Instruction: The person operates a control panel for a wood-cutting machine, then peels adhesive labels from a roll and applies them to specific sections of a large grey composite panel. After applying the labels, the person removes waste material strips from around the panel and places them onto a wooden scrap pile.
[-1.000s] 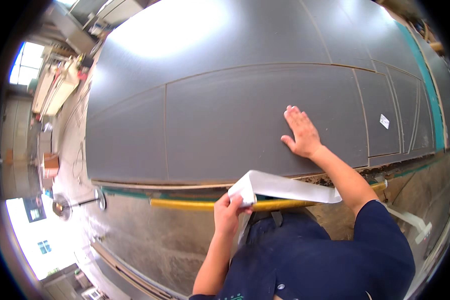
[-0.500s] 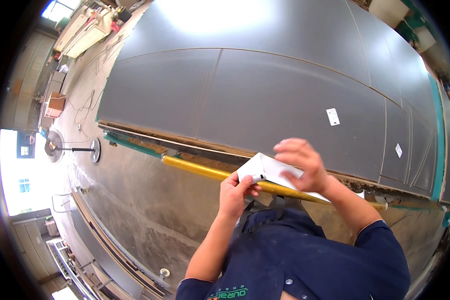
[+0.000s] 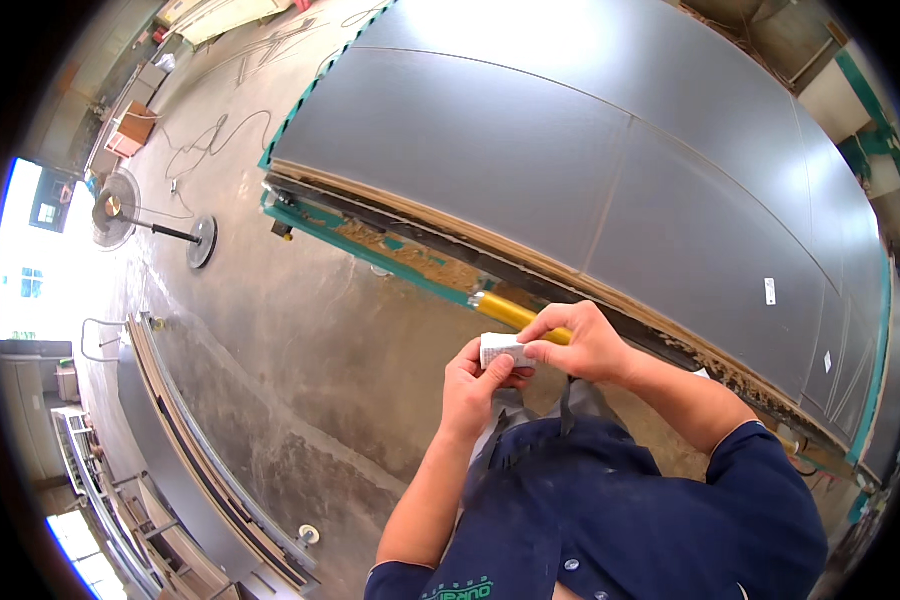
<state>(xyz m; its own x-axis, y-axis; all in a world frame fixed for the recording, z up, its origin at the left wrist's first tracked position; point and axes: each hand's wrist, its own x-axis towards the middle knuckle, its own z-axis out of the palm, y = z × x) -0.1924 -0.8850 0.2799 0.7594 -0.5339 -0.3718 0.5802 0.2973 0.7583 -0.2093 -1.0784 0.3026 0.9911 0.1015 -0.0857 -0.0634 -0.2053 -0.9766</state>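
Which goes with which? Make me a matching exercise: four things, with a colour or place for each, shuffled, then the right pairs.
Things:
1. Paper roll
2. Pole
3. Shirt
4. Fan

Colours and places:
A. dark blue
B. standing on the floor, at the picture's left
C. in the left hand
D. yellow

Pairs: 1-C, 2-D, 3-A, 4-B

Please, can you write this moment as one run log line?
left hand: holding white paper roll | right hand: pinching its edge | white rectangular label: on grey flat panel
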